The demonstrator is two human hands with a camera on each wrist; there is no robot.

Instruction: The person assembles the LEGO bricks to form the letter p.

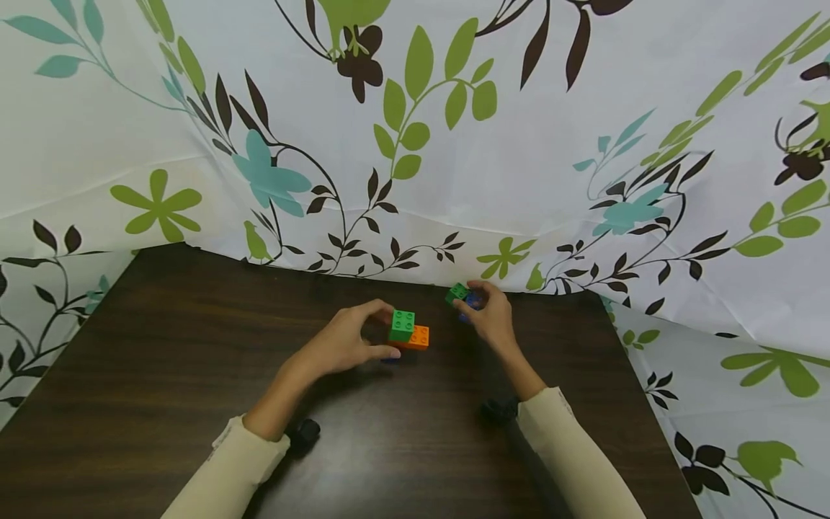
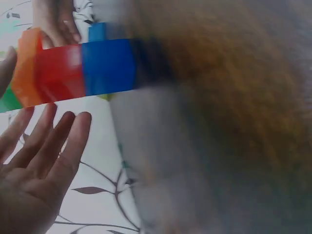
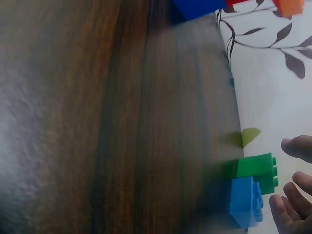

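Here, taking the brick stack as the landmark:

Brick stack (image 1: 407,333): it stands on the dark wooden desk (image 1: 162,375), near the middle; in the head view a green brick sits on top of an orange one, and your left wrist view shows orange, red and blue layers in a row.

Left hand (image 1: 346,344): you have it just left of the stack, thumb at the near side and fingers (image 1: 372,311) curled over the far side, so it looks to be gripping the stack; in the wrist view the fingers lie fairly straight beside the bricks.

Small pair of bricks (image 1: 463,296): a green brick and a blue one together, right of the stack and further back, resting on the desk close to the cloth edge.

Right hand (image 1: 491,317): you have it at the small pair, fingers loosely bent and narrowly spread around the bricks; whether they actually touch them, I cannot tell.

Cloth (image 1: 519,144): a white sheet with green, teal and brown leaves rises behind the stack and along both sides of the desk.
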